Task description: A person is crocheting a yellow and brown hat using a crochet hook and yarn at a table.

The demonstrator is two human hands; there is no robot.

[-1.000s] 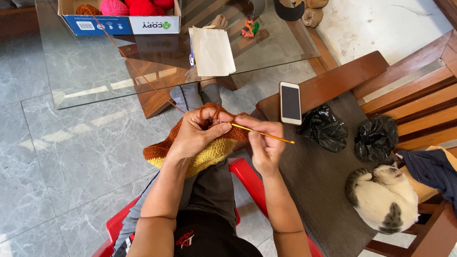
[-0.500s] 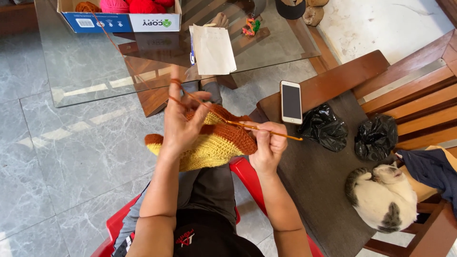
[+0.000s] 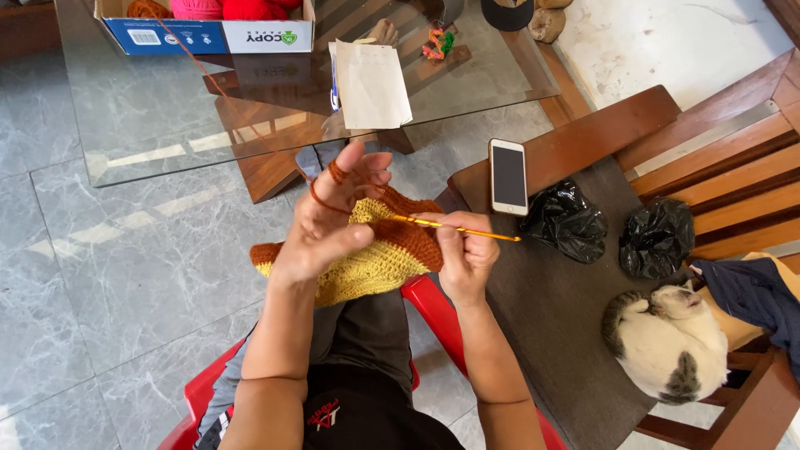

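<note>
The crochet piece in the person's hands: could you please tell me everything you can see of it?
The crochet piece is a soft, ribbed fabric of yarn, yellow over most of its body with a rust-orange band along its upper and right edge. It hangs bunched above the person's lap. The left hand covers its middle, fingers spread, with orange yarn wound round a finger and running up toward the box on the glass table. The right hand pinches its right edge and holds a yellow crochet hook lying across it.

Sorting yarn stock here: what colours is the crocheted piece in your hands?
The crocheted piece is mustard yellow with rust-brown bands, clearest in the head view.
</note>
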